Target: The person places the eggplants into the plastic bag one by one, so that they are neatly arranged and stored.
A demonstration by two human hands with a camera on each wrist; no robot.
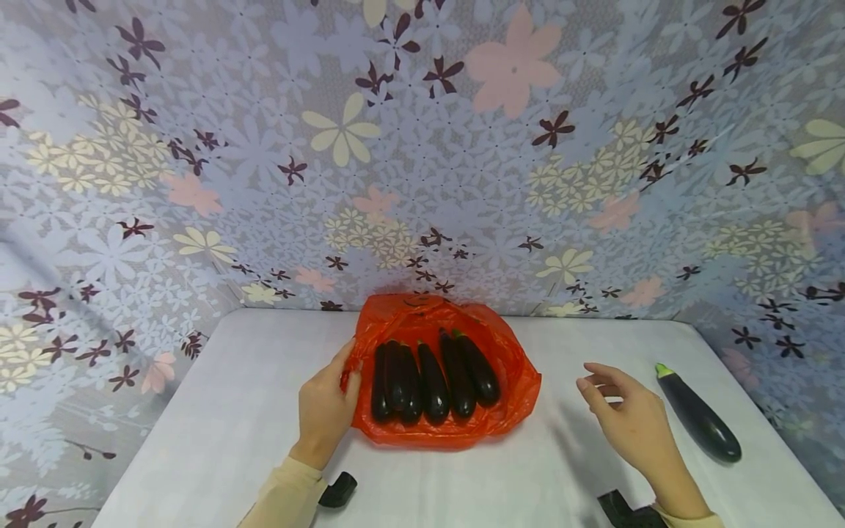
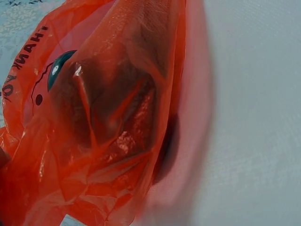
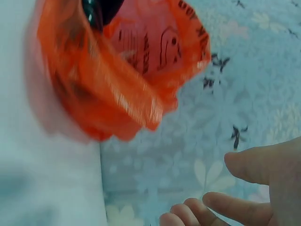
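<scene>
A red plastic bag (image 1: 455,438) lies on the table, its mouth spread wide. Several dark eggplants (image 1: 432,385) rest side by side in it. At the bag's left edge, my left hand (image 1: 328,400) grips the plastic between thumb and fingers. The left wrist view shows the crinkled bag (image 2: 108,174) close up, with most of that hand out of sight. My right hand (image 1: 627,418) is above the table with loosely bent fingers, holding nothing, between the bag and a single eggplant (image 1: 700,416). In the right wrist view this hand (image 3: 249,202) is apart from the bag (image 3: 108,94).
The table (image 1: 218,411) has a white cover. Floral cloth (image 1: 422,183) stands behind the table and along both sides. A black wrist device (image 1: 338,490) is by the left sleeve, and another (image 1: 627,511) by the right.
</scene>
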